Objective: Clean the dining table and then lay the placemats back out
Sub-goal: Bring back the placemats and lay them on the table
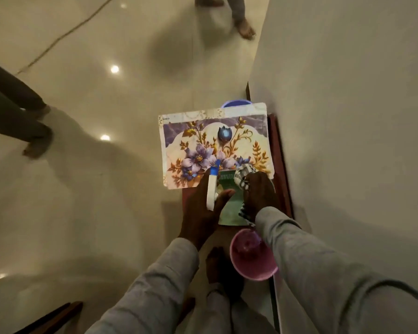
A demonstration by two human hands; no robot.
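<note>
Glossy pale floor tiles (87, 194) lie under you. Your left hand (203, 208) grips a white spray bottle (212, 189) and your right hand (260, 194) clutches a checked cloth (243, 178), both over the floral placemats (215, 145) near the wall.

No text can be read with confidence. The floral placemat (215, 145) carries a small dark printed word in the pale border at its far left corner, but it is too blurred and small to make out. Nothing else in view shows legible lettering, numbers or brand marks.
</note>
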